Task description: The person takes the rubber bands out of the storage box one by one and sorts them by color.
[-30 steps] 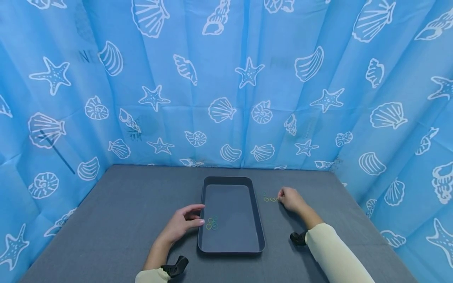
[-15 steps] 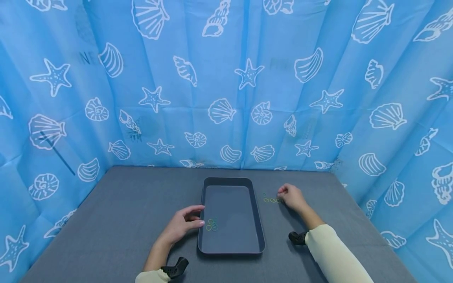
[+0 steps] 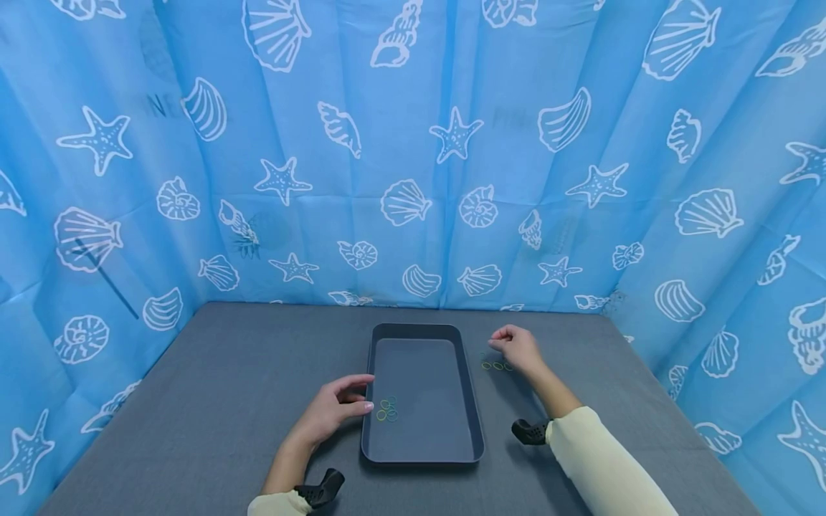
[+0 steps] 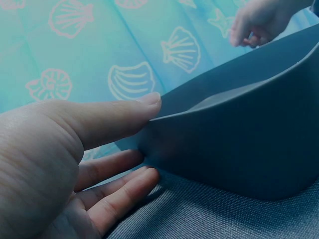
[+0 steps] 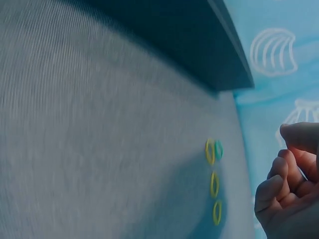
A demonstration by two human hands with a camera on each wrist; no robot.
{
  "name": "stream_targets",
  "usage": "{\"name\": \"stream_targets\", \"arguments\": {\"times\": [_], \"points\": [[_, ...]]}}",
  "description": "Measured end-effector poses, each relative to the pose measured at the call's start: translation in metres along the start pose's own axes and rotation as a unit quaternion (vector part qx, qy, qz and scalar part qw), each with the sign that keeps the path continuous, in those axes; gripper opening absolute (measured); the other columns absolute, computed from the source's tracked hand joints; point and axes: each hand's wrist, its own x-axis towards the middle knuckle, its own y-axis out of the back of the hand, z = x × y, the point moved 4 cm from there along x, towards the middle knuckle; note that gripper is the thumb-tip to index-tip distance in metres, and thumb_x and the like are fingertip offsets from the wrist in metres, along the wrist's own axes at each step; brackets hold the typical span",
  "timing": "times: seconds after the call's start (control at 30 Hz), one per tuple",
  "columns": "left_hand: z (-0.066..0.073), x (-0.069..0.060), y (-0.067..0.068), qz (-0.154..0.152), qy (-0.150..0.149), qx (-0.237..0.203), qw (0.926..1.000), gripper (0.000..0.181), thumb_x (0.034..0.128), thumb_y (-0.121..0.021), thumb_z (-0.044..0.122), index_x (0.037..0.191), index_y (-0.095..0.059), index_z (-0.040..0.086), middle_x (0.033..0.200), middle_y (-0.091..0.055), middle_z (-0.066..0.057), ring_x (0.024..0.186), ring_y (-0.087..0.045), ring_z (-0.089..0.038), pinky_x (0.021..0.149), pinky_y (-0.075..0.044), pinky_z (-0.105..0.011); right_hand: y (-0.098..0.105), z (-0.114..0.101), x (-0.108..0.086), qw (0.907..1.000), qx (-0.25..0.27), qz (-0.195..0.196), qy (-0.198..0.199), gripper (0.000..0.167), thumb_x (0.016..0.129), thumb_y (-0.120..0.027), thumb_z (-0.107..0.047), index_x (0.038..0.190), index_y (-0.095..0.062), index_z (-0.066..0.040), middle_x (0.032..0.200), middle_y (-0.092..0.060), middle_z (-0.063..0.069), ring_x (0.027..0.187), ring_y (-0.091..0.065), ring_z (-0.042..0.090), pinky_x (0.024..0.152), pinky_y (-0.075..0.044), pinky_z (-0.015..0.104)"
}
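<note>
A dark grey rectangular tray (image 3: 422,448) sits on the table, with several small thin yellow and green rings (image 3: 387,410) at its left side. My left hand (image 3: 332,410) is at its left edge. In the left wrist view its thumb (image 4: 122,117) lies along the rim, fairly straight, with the other fingers by the outer wall. My right hand (image 3: 518,349) is raised right of the tray, fingers curled, thumb and index tips close together; no ring shows between them. Below it lie three yellow rings (image 5: 214,184) in a row and a green ring (image 5: 219,149) beside the end one.
Grey cloth covers the table (image 3: 258,358). A blue curtain (image 3: 413,143) printed with white shells and starfish encloses the back and both sides. The tray's raised wall (image 5: 174,40) stands between the loose rings and the left hand.
My right hand has risen from the end of the yellow row and shifted left, uncovering the third yellow ring. The left hand and tray have stayed put.
</note>
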Motion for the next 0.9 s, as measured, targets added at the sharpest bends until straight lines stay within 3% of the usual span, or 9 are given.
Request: {"name": "stream_targets", "arguments": {"times": [0.53,0.9], "points": [[-0.004,0.002,0.001,-0.005,-0.002,-0.004,1.0000,0.049,0.0857,-0.076,0.019,0.132,-0.060,0.012,0.132,-0.055,-0.014,0.102,-0.057,-0.024,0.085,-0.050,-0.041,-0.032,-0.041,-0.006,0.9978,0.061,-0.025,0.005,0.007,0.093,-0.064,-0.007,0.090,-0.063,-0.001,0.073,-0.055,0.006,0.058,-0.048,0.017,0.053,-0.040,0.030],[-0.005,0.003,0.001,-0.005,-0.008,0.000,1.0000,0.049,0.0860,-0.076,0.019,0.132,-0.060,0.011,0.131,-0.055,-0.014,0.102,-0.057,-0.024,0.085,-0.050,-0.041,-0.057,-0.062,-0.009,0.9923,0.085,-0.085,0.033,0.005,0.092,-0.066,-0.005,0.089,-0.063,-0.003,0.071,-0.056,0.009,0.054,-0.048,0.016,0.050,-0.042,0.029]]}}
